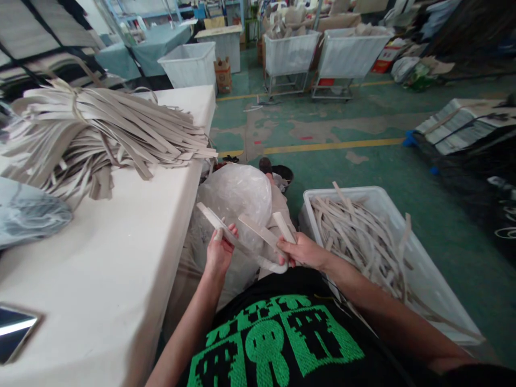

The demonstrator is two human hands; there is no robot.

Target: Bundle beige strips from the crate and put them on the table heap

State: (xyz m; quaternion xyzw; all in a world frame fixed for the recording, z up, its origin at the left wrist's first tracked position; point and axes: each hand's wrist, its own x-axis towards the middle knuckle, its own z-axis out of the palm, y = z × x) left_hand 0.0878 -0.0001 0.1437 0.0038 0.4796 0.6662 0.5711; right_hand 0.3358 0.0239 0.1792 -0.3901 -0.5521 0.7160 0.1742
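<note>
My left hand [221, 248] pinches a pale beige fabric strip [209, 216] close to its upper end, over my lap. From there the strip sags down and across toward my right hand [297, 249]. That hand is closed round the strips, and two flat ends [262, 232] stick out above its fingers. Whether these ends belong to one strip or more, I cannot tell. To the right, a white plastic bin [379, 193] holds a tangle of similar strips [363, 236]. On the table at left lies a large tied bundle of strips [133, 123].
The cream-covered table [133, 242] runs along my left, with a phone-like dark object [16, 330] and a plastic-wrapped item [32, 212] on it. A clear plastic bag [237, 191] sits by my legs. White wheeled carts [292, 54] stand further back on the green floor.
</note>
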